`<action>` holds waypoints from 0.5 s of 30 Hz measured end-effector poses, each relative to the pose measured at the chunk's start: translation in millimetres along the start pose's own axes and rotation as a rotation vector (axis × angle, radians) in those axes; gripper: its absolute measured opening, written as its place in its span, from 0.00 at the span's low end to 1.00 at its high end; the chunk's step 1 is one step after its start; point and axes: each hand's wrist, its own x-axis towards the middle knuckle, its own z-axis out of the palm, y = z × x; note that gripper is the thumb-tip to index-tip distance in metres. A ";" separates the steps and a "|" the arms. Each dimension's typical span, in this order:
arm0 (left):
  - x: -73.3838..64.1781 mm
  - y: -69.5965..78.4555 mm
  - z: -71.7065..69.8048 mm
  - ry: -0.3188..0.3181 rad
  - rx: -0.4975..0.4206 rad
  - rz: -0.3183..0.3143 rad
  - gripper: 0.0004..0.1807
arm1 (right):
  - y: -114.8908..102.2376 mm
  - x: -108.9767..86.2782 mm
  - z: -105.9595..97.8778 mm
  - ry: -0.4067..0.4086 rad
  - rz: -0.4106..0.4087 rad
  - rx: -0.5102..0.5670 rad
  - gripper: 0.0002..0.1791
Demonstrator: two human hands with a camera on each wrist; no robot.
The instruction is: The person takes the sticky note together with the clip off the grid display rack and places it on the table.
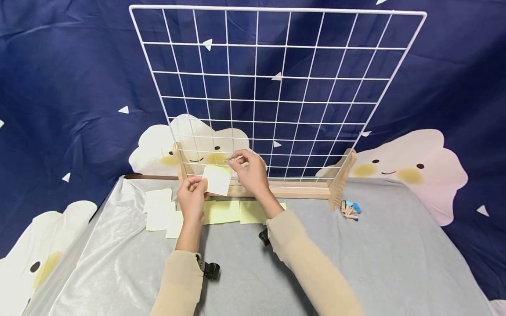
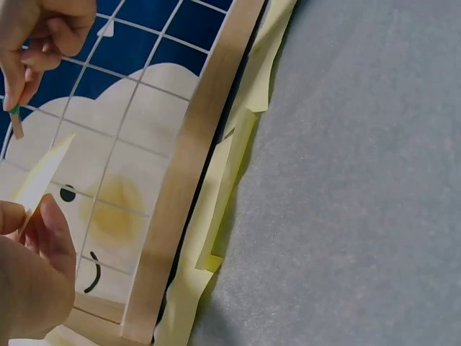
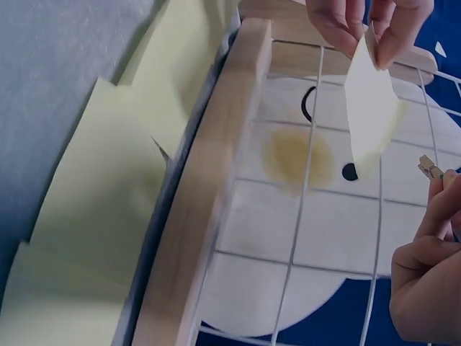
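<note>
My left hand (image 1: 192,198) pinches a square pale yellow sticky note (image 1: 217,181) by its left edge, holding it up before the lower left of a white wire grid (image 1: 256,87). Close to the note's upper right corner, my right hand (image 1: 252,174) holds a small wooden clothespin (image 3: 430,167) between thumb and fingers. In the right wrist view the clothespin and the note are apart. Its far end shows a bit of green in the left wrist view. The note hangs tilted, with its free end toward the grid.
The grid stands in a wooden base (image 1: 296,192). Several yellow notes (image 1: 227,212) lie along its front, and paler ones (image 1: 157,201) are at the left. A pile of small clothespins (image 1: 349,210), some with blue hearts, lies right of the base on the grey cloth (image 1: 379,254).
</note>
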 end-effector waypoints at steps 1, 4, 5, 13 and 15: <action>-0.7 0.6 0.6 -0.006 -0.001 -0.003 0.05 | 0.0 -0.1 -3.1 -0.003 0.000 0.010 0.06; -2.2 1.8 2.0 -0.018 -0.007 -0.007 0.05 | 0.5 -1.2 -12.1 -0.005 0.006 0.036 0.06; -2.8 2.0 2.3 -0.021 -0.008 -0.007 0.06 | 1.1 -2.0 -15.1 -0.003 0.009 0.042 0.06; -11.9 1.1 6.6 -0.079 -0.010 -0.016 0.06 | 10.9 -7.9 -35.2 0.030 0.047 0.036 0.06; -14.5 0.5 8.2 -0.088 0.000 -0.016 0.06 | 11.7 -10.4 -40.4 0.028 0.066 0.047 0.06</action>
